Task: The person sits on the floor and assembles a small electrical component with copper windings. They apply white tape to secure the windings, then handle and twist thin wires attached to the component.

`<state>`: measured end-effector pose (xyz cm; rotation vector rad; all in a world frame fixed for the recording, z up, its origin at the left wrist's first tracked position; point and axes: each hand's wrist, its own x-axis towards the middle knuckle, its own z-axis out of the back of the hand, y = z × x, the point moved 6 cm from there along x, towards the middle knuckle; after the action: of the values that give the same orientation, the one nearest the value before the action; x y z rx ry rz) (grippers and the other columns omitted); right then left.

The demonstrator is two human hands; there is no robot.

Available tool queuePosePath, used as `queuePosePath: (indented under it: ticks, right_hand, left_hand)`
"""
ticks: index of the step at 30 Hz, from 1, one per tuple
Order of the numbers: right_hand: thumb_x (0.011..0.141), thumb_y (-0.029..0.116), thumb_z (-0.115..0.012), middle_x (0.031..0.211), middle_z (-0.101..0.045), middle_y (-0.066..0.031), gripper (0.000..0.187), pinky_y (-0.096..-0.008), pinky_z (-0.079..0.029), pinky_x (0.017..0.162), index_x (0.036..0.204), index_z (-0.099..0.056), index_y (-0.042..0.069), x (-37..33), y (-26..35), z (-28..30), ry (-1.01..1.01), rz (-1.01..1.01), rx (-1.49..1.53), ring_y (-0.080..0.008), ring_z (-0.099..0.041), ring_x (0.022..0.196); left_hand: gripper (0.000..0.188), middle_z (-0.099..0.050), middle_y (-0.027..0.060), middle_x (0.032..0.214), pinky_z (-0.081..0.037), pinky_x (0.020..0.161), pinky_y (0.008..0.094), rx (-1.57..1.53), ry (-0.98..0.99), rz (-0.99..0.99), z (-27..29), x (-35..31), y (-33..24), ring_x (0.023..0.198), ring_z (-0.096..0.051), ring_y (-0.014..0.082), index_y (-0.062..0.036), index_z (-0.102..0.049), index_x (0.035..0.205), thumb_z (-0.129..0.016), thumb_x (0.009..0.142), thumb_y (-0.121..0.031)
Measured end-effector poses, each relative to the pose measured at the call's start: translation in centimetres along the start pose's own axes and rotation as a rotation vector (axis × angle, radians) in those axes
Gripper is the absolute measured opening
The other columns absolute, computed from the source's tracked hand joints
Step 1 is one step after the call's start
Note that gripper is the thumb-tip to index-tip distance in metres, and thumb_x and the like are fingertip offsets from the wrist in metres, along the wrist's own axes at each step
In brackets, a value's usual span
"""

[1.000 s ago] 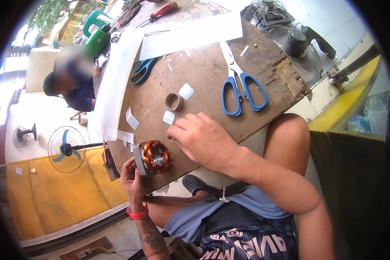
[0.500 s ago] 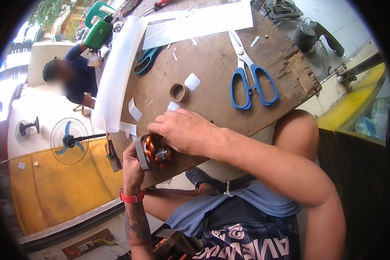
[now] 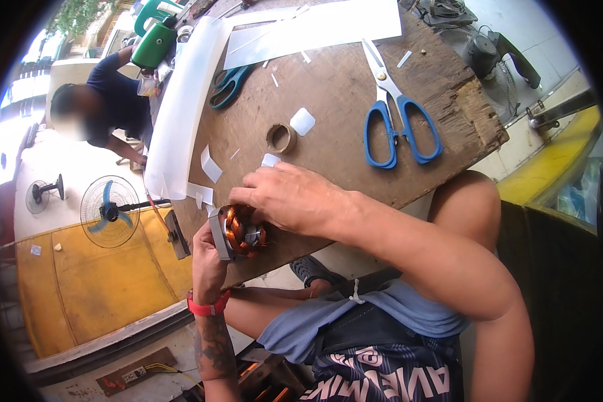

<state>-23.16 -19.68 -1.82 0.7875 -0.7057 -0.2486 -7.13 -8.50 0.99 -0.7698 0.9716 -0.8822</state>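
Stator (image 3: 240,232) with copper windings gripped in left hand (image 3: 208,258) at workbench (image 3: 355,114) edge; right hand (image 3: 291,199) curled over it, fingertips working the slots; white paper pieces (image 3: 211,164), tape roll (image 3: 280,138), blue scissors (image 3: 396,114) lay nearby; insulating seemingly midway

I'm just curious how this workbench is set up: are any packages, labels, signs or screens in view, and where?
No packages, signs or screens show.
Small white label-like slips: on the wooden board beside a brown tape ring, rounded squares, blank as far as can be told.
White sheet: far edge of the board, long and plain.
Left hand holds a copper-wound motor stator; right hand rests on it.
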Motion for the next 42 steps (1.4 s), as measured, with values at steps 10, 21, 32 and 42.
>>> queuePosePath:
  ticks: [10,21,32,42]
  right_hand:
    - [0.095,0.014,-0.067,0.113,-0.067,-0.0088,0.031,-0.0412,-0.05,0.101,0.126,-0.064,0.009,-0.4,0.2,0.2,-0.017,-0.026,-0.064,-0.028,-0.066,0.113]
    - [0.095,0.017,-0.071,0.119,-0.068,-0.0101,0.036,-0.0419,-0.051,0.102,0.13,-0.065,0.011,-0.5,0.5,0.4,0.039,-0.073,-0.042,-0.0303,-0.067,0.113]
    - [0.092,0.012,-0.068,0.111,-0.067,-0.0105,0.027,-0.0409,-0.05,0.1,0.119,-0.064,0.005,-0.5,0.4,0.2,-0.017,-0.031,-0.062,-0.0286,-0.067,0.111]
    - [0.092,0.008,-0.063,0.106,-0.065,-0.0106,0.022,-0.041,-0.05,0.098,0.114,-0.062,0.006,-0.7,0.7,0.5,-0.051,0.005,-0.056,-0.029,-0.066,0.106]
  left_hand:
    - [0.029,-0.076,0.0062,0.112,-0.063,0.086,0.0284,-0.098,0.008,0.03,-0.3,0.0,-0.2,0.093,-0.075,0.0131,0.0022,-0.068,0.128,-0.072,0.1,-0.006]
    - [0.038,-0.075,0.0066,0.116,-0.062,0.089,0.0296,-0.142,0.043,0.037,1.1,1.3,1.5,0.098,-0.073,0.0128,0.0017,-0.067,0.129,-0.076,0.092,0.0]
    - [0.035,-0.073,0.0107,0.126,-0.064,0.094,0.0379,-0.317,0.08,0.306,0.7,0.0,1.6,0.108,-0.074,0.019,-0.0009,-0.061,0.138,-0.066,0.104,-0.007]
    - [0.034,-0.072,0.0105,0.128,-0.065,0.092,0.04,-0.238,0.139,0.395,0.7,0.5,0.7,0.108,-0.075,0.0206,-0.0023,-0.06,0.138,-0.061,0.109,-0.02]
